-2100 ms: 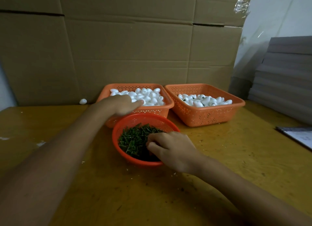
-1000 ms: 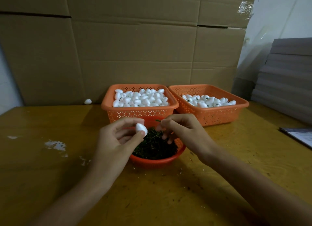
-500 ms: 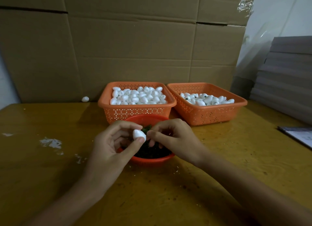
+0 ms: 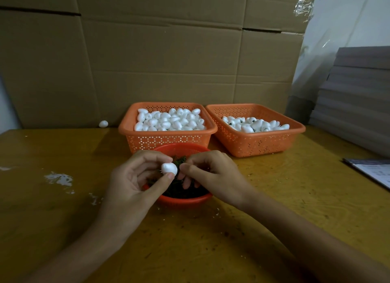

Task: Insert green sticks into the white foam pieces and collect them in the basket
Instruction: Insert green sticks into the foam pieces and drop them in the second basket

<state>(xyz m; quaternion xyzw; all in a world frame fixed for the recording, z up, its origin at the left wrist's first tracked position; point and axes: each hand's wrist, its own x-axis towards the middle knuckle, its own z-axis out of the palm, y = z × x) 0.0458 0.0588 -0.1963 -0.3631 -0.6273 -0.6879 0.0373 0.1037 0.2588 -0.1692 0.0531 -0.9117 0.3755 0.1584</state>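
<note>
Two hands meet over the red bowl (image 4: 185, 200); left hand (image 4: 130, 184) fingers clamp the foam piece (image 4: 169, 168); right hand (image 4: 215, 177) fingers pinched together, stick unseen; push straight, gently.

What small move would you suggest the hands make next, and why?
Probably press the right hand toward the left, pushing a green stick into the white foam piece. The left hand pinches that piece above the red round basket of green sticks, and the right fingers are pinched against it; the stick itself is hidden.
</note>
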